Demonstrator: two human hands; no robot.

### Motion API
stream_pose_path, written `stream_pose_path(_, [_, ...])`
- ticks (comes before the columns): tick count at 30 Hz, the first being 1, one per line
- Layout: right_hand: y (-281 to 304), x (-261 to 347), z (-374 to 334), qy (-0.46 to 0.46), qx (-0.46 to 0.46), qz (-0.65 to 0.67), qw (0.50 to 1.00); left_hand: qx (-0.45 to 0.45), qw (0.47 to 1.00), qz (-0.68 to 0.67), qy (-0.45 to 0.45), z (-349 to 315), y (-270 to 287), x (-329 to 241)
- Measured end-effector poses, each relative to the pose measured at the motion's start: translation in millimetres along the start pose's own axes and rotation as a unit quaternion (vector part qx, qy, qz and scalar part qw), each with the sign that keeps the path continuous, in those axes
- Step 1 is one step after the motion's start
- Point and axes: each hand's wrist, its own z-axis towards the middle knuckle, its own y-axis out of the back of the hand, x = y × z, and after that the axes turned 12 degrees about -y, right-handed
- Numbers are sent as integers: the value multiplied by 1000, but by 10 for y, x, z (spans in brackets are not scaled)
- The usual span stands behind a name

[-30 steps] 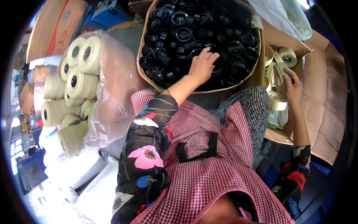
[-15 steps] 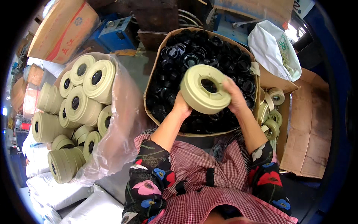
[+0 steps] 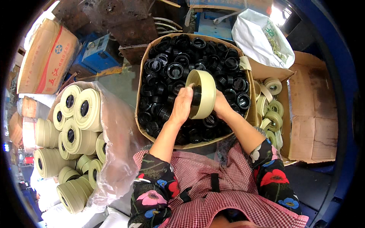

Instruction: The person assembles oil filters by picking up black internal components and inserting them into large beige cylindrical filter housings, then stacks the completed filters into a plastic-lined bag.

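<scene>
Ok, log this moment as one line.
left hand: on black plastic ring | right hand: holding round cream plastic piece, tilted on edge | below: cardboard box of black plastic rings

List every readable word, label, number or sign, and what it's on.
Cardboard carton, upper left: red print and a round blue emblem; wording not copied here.
White sack, upper right: green lettering; not copied here.
Cardboard at the top edge: print too small and blurred to read.
Beige ring: none I can make out.
</scene>
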Motion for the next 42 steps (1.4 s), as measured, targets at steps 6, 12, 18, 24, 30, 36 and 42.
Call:
stream_pose_path(6, [125, -96, 138, 77, 44, 18, 996, 68, 998, -7, 12, -38, 108, -112])
stream_pose_path(12, [66, -149, 77, 263, -5, -167, 950, 44, 991, -98, 81, -50, 184, -96])
stream_pose_path(18, [119, -34, 69, 270, -20, -257, 928, 36, 940, -286, 184, -77, 167, -117])
stream_pose_path(24, [222, 161, 146, -40, 0, -300, 953, 44, 949, -252, 183, -38, 307, -115])
stream_pose_path(30, [148, 5, 127, 351, -15, -191, 916, 14, 953, -264, 147, -26, 184, -79])
stream_pose_path(36, [171, 64, 172, -55, 134, -145, 979, 35, 984, -106, 137, -70, 346, -58])
stream_pose_path(42, [177, -4, 90, -70, 128, -148, 978, -21, 991, 43, 122, -102, 545, -337])
